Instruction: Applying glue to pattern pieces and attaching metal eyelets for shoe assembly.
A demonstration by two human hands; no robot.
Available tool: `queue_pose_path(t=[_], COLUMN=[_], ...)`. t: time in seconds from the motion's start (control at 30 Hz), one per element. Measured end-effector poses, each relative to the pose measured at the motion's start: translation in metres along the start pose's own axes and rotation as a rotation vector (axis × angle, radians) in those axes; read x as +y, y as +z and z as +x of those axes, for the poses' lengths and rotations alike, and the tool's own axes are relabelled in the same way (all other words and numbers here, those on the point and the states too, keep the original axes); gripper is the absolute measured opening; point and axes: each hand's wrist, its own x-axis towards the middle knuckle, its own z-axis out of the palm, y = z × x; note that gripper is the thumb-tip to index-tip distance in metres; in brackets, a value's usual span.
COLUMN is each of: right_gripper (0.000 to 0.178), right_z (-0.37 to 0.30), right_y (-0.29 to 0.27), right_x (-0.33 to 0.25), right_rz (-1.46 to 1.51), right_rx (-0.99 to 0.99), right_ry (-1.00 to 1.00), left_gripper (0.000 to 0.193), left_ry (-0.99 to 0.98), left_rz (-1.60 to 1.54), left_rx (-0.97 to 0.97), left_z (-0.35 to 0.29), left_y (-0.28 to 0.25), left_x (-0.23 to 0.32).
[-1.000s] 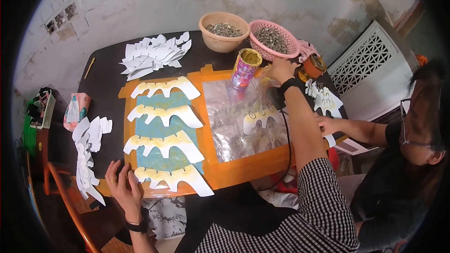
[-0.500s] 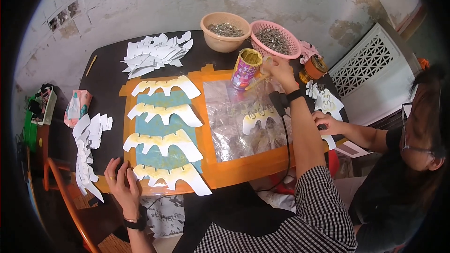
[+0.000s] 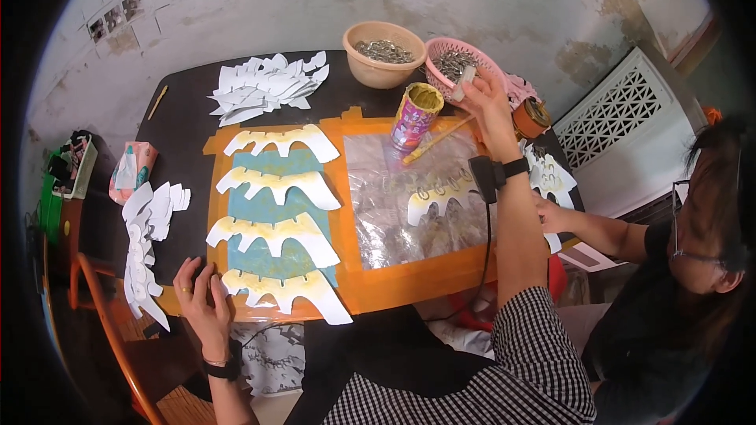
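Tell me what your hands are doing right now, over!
Left hand flat on the table edge beside the nearest white cutout. Right hand raised over the pink basket, pinching a small pale piece. Brush lies below it.

Cut pieces (image 3: 276, 220) left on board (image 3: 409, 279), can (image 3: 415, 117) behind, bowls (image 3: 383, 53) beyond

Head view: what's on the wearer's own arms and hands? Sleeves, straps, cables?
Left hand: bare, a ring on one finger, a dark band and a thin bracelet at the wrist. Right hand: bare, a black wrist strap carrying a black box-shaped unit, with a thin black cable running down the forearm. The black-and-white checked sleeve starts near the right elbow.
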Motion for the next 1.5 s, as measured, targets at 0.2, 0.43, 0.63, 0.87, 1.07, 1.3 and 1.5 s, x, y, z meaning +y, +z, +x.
queue_pose_path(t=[0.2, 0.43, 0.63, 0.87, 1.07, 1.3, 1.5], right_gripper=[0.077, 0.084, 0.079, 0.052, 0.029, 0.029, 0.031], right_z=[0.003, -0.007, -0.005, -0.018, -0.018, 0.067, 0.106], right_y=[0.034, 0.05, 0.058, 0.049, 0.022, -0.038, -0.047], right_x=[-0.034, -0.039, -0.021, -0.043, -0.065, -0.061, -0.041], right_rz=[-0.529, -0.931, -0.782, -0.772, -0.588, -0.64, -0.955], right_rx=[-0.254, -0.214, -0.234, -0.047, 0.165, 0.224, 0.085], right_ry=[-0.283, -0.359, -0.384, -0.663, -0.568, -0.388, -0.115], left_gripper=[0.018, 0.019, 0.019, 0.022, 0.024, 0.023, 0.025], left_ry=[0.001, 0.004, -0.007, -0.091, -0.272, -0.206, -0.277], left_rz=[-0.008, -0.008, 0.004, -0.139, -0.401, -0.181, -0.274], left_rx=[0.004, 0.019, 0.038, 0.04, 0.091, 0.072, 0.14], left_z=[0.0, -0.002, -0.003, 0.004, -0.004, -0.003, 0.001], left_y=[-0.001, -0.001, -0.005, -0.008, -0.009, -0.006, 0.003], left_x=[0.001, 0.0, -0.004, 0.002, -0.016, -0.016, -0.015])
